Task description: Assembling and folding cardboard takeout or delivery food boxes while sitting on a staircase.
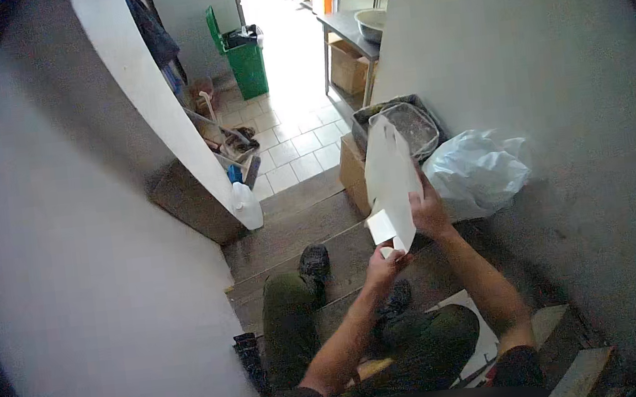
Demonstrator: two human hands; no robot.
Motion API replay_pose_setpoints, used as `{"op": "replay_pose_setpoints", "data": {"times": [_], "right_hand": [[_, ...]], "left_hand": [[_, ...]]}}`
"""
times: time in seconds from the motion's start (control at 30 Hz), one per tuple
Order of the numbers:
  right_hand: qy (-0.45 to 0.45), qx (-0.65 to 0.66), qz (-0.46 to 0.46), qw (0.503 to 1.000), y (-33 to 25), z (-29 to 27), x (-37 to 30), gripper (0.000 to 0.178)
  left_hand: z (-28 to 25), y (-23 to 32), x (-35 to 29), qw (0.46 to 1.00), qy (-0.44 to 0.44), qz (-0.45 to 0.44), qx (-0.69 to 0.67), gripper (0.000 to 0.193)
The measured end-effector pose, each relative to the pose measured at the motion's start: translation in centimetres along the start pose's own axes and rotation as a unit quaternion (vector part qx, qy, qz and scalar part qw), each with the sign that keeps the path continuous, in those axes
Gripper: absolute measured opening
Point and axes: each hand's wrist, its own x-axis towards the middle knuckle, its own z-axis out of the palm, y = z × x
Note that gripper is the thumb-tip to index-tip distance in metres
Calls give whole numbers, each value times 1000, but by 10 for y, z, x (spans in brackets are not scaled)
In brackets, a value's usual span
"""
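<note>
Both my hands hold a long white sheet, which looks like a cardboard box blank, tilted up in front of me. My left hand pinches its near end, where a small flap stands folded out. My right hand grips the right long edge, with some fingers hidden behind the sheet. Beyond the sheet's far end is a dark crate with a clear lidded tub in it. White cut-out pieces lie on the step by my right leg.
I sit on wooden stairs between two walls. A full white plastic bag and a cardboard box stand at the right. A white jug is at the left; a green bin and a metal table stand below.
</note>
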Motion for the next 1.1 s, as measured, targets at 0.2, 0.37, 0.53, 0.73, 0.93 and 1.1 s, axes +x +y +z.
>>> {"op": "replay_pose_setpoints", "data": {"times": [0.2, 0.37, 0.53, 0.73, 0.93, 1.1], "right_hand": [[-128, -167, -239, 948, -82, -12, -50, 40], [-301, -100, -84, 945, -105, 13, -67, 42], [-252, 102, -73, 960, -113, 32, -65, 66], [-163, -131, -148, 967, -108, 47, -61, 53], [-176, -227, -310, 906, -93, 71, -46, 37], [-149, -255, -320, 900, -86, 81, -41, 35]], "left_hand": [[-27, 100, -9, 993, -62, 103, -7, 61], [-45, 150, 2, 983, -173, -40, -44, 35], [-57, 107, -7, 895, -365, -37, -255, 33], [-53, 92, 5, 814, -482, 22, -324, 37], [-70, 98, 8, 864, -350, 53, -357, 40], [-73, 92, 6, 887, -285, 197, -306, 41]]}}
